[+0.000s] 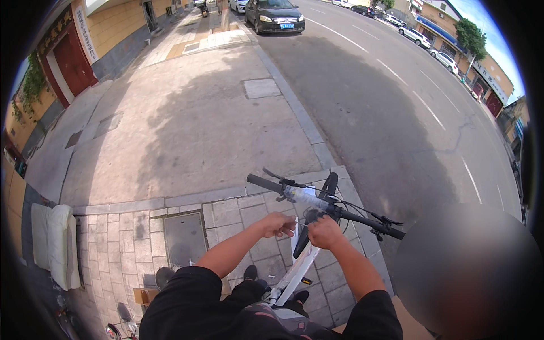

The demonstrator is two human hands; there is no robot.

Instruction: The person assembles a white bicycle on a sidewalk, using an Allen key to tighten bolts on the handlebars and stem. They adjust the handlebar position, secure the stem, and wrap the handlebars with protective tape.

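Note:
A bicycle with a white frame [299, 271] stands in front of me, its black handlebar [365, 219] slanting across the view. Clear wrap covers part of the bar's left side, beside the left grip [264, 182]. My right hand [324, 232] is closed in a fist just behind the middle of the bar; what it grips is hidden. My left hand [277, 225] is left of the frame, fingers curled toward the right hand. A thin, pale piece shows between the hands, too small to name. The front wheel [331, 183] points ahead, partly behind the bar and cables.
A kerb [294, 113] separates the pavement from the road. Beside it, ahead, stands a black car [277, 16]. A pale folded mattress-like pad [55, 245] lies at the left, and a metal cover [186, 237] is set in the paving. A blurred round patch hides the lower right.

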